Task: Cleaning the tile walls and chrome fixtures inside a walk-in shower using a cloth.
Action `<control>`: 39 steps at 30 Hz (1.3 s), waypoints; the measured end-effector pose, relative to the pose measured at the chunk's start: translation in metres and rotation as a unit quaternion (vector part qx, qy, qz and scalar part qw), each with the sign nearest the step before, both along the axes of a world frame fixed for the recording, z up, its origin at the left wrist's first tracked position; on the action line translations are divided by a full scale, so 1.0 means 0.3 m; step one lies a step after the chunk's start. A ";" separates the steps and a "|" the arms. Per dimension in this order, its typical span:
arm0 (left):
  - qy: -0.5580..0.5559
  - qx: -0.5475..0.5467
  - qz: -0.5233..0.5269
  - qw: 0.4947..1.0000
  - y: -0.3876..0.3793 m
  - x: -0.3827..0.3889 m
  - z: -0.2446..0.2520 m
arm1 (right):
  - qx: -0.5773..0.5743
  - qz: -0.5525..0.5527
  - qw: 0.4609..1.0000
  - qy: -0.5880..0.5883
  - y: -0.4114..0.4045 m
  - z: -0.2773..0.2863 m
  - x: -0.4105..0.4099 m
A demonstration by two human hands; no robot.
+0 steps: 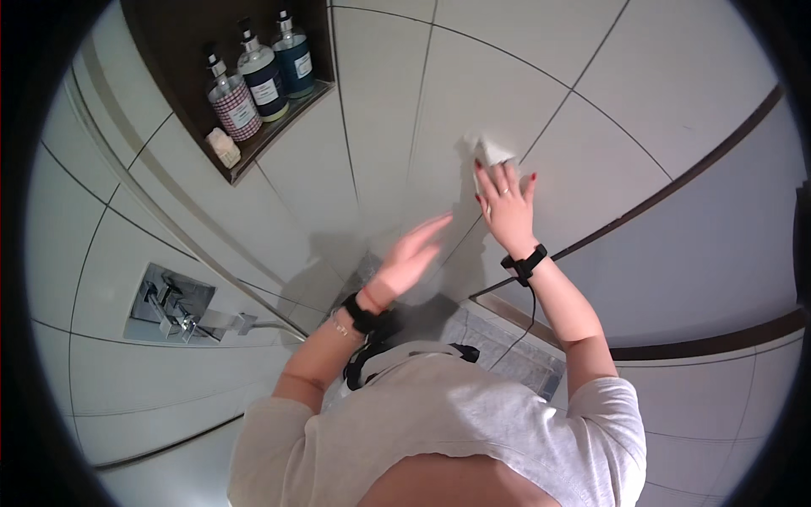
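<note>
My right hand (509, 203) presses a white cloth or tissue (494, 152) against the pale wall tiles (437, 133), fingers spread over it and a ring on one finger. Part of the cloth is hidden beneath the fingers. To the lower left, my left hand (408, 260) is raised in front of the wall, slightly blurred, with its fingers extended and nothing visible in it. Black bands circle both wrists, and a dark cable hangs from the right one.
A dark wall niche (285, 127) at upper left holds three pump bottles (263, 85) and a small pale object (223, 147). A metal shower fitting (184, 317) is at left. A dark-framed panel (684, 253) stands at right, above grey floor tiles (488, 339).
</note>
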State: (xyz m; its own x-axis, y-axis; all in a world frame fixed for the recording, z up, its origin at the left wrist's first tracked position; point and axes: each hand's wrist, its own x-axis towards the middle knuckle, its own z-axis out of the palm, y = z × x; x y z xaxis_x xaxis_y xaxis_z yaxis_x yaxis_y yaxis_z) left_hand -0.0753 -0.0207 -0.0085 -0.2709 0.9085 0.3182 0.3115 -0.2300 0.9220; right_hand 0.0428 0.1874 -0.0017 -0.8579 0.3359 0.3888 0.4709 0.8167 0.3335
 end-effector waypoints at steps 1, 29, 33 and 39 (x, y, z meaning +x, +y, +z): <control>0.001 0.002 -0.006 1.000 0.055 0.024 0.054 | -0.005 -0.025 0.998 0.061 -0.007 0.064 -0.003; 0.551 0.260 0.286 0.740 0.718 -0.040 0.106 | -0.287 -0.099 0.898 0.319 -0.231 -0.023 0.604; 0.558 0.224 0.285 0.747 0.712 -0.094 0.052 | -0.301 -0.108 0.880 0.352 -0.250 -0.050 0.579; 0.325 0.062 0.411 0.850 0.627 -0.258 -0.151 | -0.303 -0.131 0.873 0.358 -0.309 -0.051 0.527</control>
State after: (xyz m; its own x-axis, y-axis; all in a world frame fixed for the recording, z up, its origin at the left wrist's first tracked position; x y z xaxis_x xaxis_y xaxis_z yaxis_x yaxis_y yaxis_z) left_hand -0.1528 0.1673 -0.0539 -0.5276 0.4469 0.7225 0.8481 0.2287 0.4779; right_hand 0.2009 0.0946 -0.0170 -0.3293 0.8148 0.4772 0.5791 0.5734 -0.5795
